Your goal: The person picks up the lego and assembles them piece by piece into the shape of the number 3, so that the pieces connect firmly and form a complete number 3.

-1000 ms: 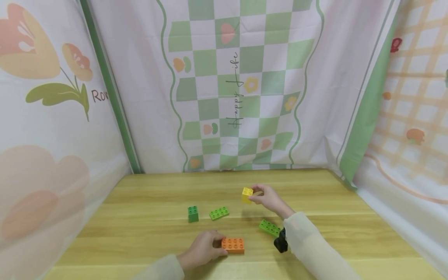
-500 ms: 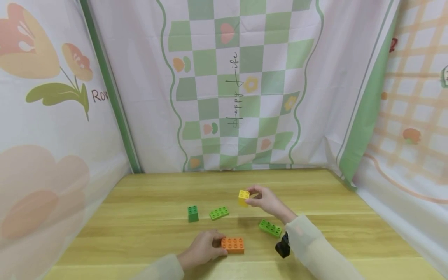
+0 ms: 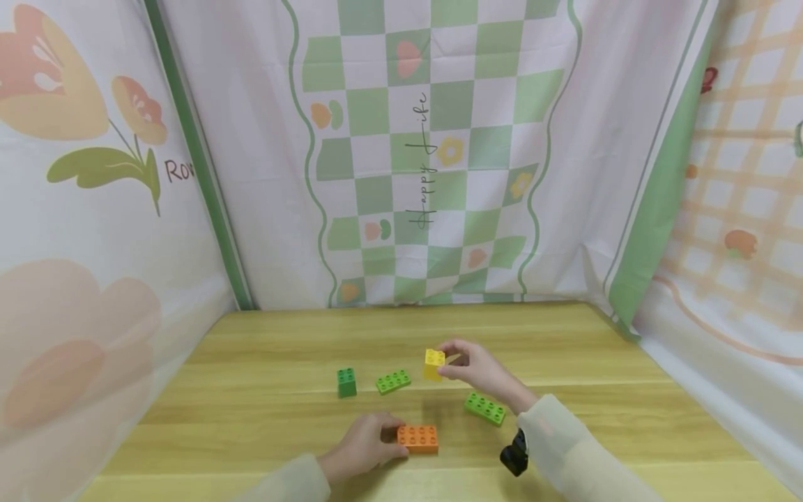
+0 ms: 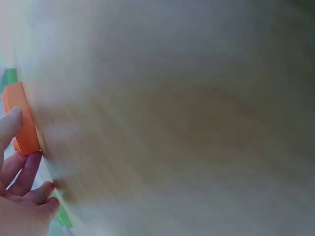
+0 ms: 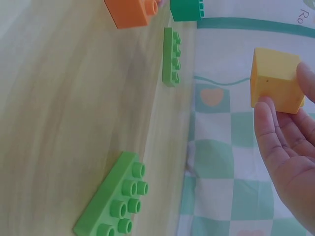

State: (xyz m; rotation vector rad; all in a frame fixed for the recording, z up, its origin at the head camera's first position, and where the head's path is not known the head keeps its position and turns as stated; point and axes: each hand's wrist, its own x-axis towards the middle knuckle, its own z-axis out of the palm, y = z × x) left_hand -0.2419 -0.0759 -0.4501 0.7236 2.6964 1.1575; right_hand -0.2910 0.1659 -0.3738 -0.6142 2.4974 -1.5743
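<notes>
My right hand (image 3: 479, 367) pinches a yellow toy building brick (image 3: 434, 364) between thumb and fingers, raised above the table. In the right wrist view the yellow brick (image 5: 276, 78) is clear of the tabletop. Low in the head view, my left hand (image 3: 365, 445) grips the left end of an orange brick (image 3: 418, 439), which lies studs-up on the table. The left wrist view has the thumb on one side of the orange brick (image 4: 23, 118) and fingers at its end. A flat light green brick (image 3: 485, 408) lies below my right wrist.
Behind the hands, another flat light green brick (image 3: 393, 381) and a taller dark green brick (image 3: 346, 383) rest on the wooden table (image 3: 263, 376). Printed cloth (image 3: 439, 139) hangs along the back and both sides.
My right hand has moved a little left and toward the near side with the yellow brick, leaving the right light green brick fully visible. The left hand and orange brick stay put.
</notes>
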